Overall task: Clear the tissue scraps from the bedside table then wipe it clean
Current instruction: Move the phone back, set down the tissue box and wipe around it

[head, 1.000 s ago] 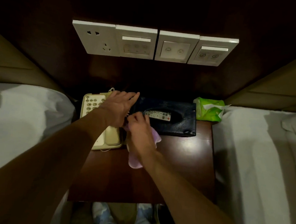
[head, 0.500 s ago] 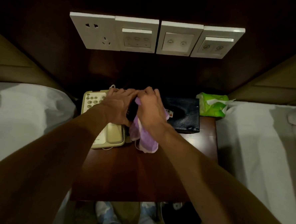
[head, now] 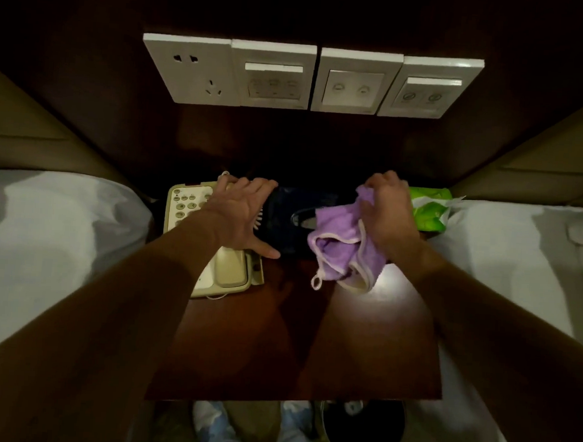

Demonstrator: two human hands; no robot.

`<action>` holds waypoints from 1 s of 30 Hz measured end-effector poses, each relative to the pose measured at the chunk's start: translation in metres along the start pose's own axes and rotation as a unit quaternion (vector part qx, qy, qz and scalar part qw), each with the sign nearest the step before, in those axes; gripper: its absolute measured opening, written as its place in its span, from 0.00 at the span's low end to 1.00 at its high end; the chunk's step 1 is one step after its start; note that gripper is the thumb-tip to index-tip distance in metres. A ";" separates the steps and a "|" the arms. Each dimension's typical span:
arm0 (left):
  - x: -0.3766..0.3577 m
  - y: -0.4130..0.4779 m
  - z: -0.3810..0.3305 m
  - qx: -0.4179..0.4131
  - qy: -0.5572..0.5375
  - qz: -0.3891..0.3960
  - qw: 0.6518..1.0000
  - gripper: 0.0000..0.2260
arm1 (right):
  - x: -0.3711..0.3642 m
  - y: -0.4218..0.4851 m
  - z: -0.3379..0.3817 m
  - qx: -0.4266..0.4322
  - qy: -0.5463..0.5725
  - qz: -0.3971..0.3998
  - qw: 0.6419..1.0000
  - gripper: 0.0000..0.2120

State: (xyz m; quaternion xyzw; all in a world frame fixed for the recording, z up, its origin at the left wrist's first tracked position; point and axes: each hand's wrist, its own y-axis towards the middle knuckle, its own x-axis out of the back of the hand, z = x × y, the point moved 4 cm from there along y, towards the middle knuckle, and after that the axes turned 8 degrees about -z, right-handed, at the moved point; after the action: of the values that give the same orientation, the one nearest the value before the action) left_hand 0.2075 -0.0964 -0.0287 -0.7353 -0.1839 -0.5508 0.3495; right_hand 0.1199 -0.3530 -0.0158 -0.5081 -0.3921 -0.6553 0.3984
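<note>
The left hand (head: 242, 214) lies palm down across the left end of a dark box (head: 290, 220) that sits along the far edge of the worktop (head: 310, 341). Its fingers (head: 249, 187) are spread and reach toward the box's far side, while the thumb stretches out to the box's near left corner. The light there is poor, so whether the fingertips hook over the far side cannot be told. Just left of the box, at the far left corner of the worktop, a cream telephone (head: 185, 204) stands with its handset in the cradle, partly under the left wrist.

The right hand (head: 386, 216) is over the right end of the box, its fingers curled tight round a bunched purple cloth (head: 343, 248). The cloth hangs from the hand across the box's right part. Its white-trimmed lower folds and a small loop show against the bare wood, toward the right edge.

A green packet (head: 429, 212) sits at the far right corner, just beside the right hand. Past the near edge a dark bin (head: 362, 437) stands on the floor. The left bed (head: 60, 241) and the right bed (head: 519, 269), both white, flank the worktop. Four white switch plates (head: 309, 76) line the wall above the far edge.
</note>
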 end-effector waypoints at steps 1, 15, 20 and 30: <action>0.001 0.000 0.000 0.002 0.001 0.006 1.000 0.64 | 0.001 -0.001 0.008 -0.017 -0.001 -0.011 1.000 0.11; 0.004 -0.008 -0.001 0.030 -0.037 -0.016 0.999 0.64 | -0.013 0.019 0.077 0.093 0.024 0.074 0.993 0.11; 0.002 -0.003 -0.004 -0.010 -0.006 -0.020 1.000 0.66 | 0.000 0.011 0.025 0.019 -0.003 0.033 0.999 0.10; 0.008 0.007 -0.015 -0.052 0.122 0.023 0.991 0.65 | -0.005 -0.015 0.079 0.197 -0.025 0.076 0.977 0.20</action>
State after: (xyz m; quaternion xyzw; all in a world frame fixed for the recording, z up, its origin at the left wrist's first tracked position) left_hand 0.2047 -0.1133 -0.0209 -0.6840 -0.0945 -0.6367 0.3434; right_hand 0.1343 -0.2744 -0.0082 -0.4642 -0.4834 -0.5199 0.5296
